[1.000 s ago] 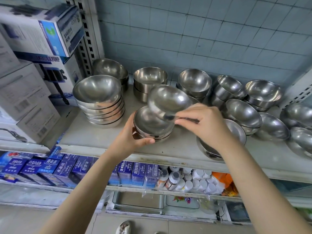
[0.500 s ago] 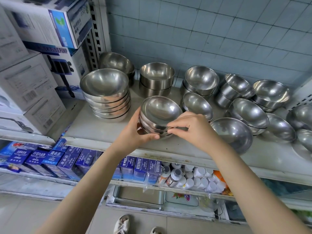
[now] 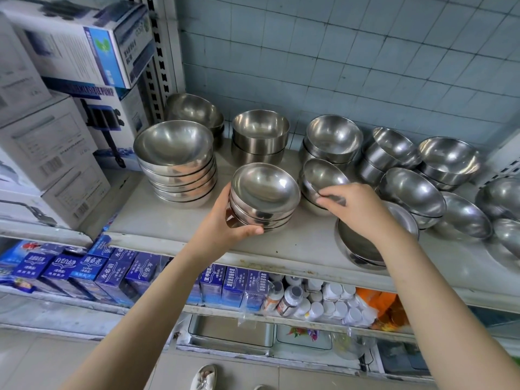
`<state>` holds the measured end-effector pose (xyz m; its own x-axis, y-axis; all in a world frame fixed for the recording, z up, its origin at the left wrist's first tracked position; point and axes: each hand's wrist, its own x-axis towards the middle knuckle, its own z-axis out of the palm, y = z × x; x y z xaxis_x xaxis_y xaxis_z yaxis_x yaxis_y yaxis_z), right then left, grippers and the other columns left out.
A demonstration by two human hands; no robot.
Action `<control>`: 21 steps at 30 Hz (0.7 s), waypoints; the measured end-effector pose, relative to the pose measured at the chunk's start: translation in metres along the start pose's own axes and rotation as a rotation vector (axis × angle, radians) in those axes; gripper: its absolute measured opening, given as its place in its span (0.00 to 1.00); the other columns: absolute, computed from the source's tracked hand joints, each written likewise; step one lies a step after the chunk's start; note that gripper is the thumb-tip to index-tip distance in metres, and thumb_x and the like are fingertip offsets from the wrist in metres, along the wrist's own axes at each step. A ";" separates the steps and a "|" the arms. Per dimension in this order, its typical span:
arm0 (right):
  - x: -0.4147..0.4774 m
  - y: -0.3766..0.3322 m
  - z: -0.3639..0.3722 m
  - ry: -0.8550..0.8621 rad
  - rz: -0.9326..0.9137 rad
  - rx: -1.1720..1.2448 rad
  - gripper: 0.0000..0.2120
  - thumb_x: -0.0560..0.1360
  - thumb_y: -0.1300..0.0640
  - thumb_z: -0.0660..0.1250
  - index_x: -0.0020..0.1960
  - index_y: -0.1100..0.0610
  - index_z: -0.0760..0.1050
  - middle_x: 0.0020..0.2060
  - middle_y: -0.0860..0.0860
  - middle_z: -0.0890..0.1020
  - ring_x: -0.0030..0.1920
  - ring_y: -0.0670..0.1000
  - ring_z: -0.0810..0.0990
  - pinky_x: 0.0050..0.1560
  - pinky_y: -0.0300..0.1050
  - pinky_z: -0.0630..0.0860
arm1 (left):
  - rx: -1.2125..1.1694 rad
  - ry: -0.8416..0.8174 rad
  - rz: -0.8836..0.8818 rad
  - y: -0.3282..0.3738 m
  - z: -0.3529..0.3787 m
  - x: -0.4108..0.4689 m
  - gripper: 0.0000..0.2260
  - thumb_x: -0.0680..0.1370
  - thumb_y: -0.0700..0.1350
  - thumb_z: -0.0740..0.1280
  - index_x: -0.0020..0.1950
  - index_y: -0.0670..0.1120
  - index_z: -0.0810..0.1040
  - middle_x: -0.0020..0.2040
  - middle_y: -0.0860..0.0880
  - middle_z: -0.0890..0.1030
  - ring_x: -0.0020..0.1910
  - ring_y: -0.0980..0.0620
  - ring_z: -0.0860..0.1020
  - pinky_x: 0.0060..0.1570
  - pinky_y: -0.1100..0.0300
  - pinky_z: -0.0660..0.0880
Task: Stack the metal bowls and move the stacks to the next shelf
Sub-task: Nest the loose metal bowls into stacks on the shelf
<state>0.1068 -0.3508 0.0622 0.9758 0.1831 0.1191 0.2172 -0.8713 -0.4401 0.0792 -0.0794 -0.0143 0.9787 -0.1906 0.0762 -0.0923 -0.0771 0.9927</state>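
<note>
One bowl (image 3: 320,175) meets right hand (image 3: 363,209); left hand (image 3: 225,225) grips nested stack (image 3: 266,197).

Big white boxes (image 3: 47,153) are piled on the left. Pale blue wall tiles (image 3: 337,52) are at the back. Lower down, small blue boxes (image 3: 112,274) stand in a row beside white bottles (image 3: 332,302) and something orange (image 3: 377,301), maybe a bag. A white shoe (image 3: 204,377) shows at the bottom.

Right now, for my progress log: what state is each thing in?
small stack: nested, standing on shelf.
left grip: holds small stack's side.
tilted bowl: leaning on bowls beneath.
right grip: pinches tilted bowl's rim.
big stack: nested, untouched.
</note>
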 end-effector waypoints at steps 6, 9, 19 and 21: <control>0.002 0.007 0.005 0.042 -0.043 0.003 0.06 0.75 0.56 0.72 0.44 0.58 0.83 0.37 0.53 0.85 0.41 0.56 0.82 0.49 0.51 0.78 | 0.012 0.012 0.007 0.001 0.001 -0.001 0.42 0.64 0.47 0.80 0.74 0.52 0.65 0.63 0.54 0.79 0.63 0.57 0.78 0.62 0.63 0.74; -0.004 0.002 -0.004 0.099 -0.038 0.140 0.05 0.75 0.58 0.73 0.48 0.58 0.86 0.40 0.50 0.87 0.43 0.49 0.82 0.50 0.41 0.77 | 0.003 0.010 0.004 0.000 0.000 -0.001 0.42 0.64 0.46 0.80 0.74 0.51 0.64 0.63 0.53 0.79 0.63 0.56 0.78 0.63 0.63 0.74; -0.011 -0.050 -0.012 0.147 -0.504 -0.016 0.15 0.74 0.46 0.66 0.52 0.52 0.86 0.42 0.45 0.87 0.45 0.46 0.79 0.55 0.41 0.67 | 0.014 0.014 0.005 -0.006 -0.001 0.002 0.44 0.63 0.50 0.82 0.74 0.54 0.64 0.64 0.55 0.79 0.64 0.54 0.78 0.68 0.52 0.72; -0.007 -0.056 -0.001 0.117 -0.550 -0.071 0.13 0.74 0.47 0.67 0.52 0.50 0.86 0.44 0.45 0.87 0.46 0.50 0.81 0.53 0.49 0.68 | 0.011 0.018 0.007 -0.007 -0.001 0.002 0.45 0.63 0.52 0.82 0.74 0.54 0.64 0.64 0.53 0.79 0.65 0.53 0.77 0.68 0.48 0.72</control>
<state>0.0879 -0.3038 0.0867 0.7094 0.5708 0.4136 0.6870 -0.6911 -0.2247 0.0819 -0.0782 -0.0210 0.9812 -0.1736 0.0848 -0.1010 -0.0866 0.9911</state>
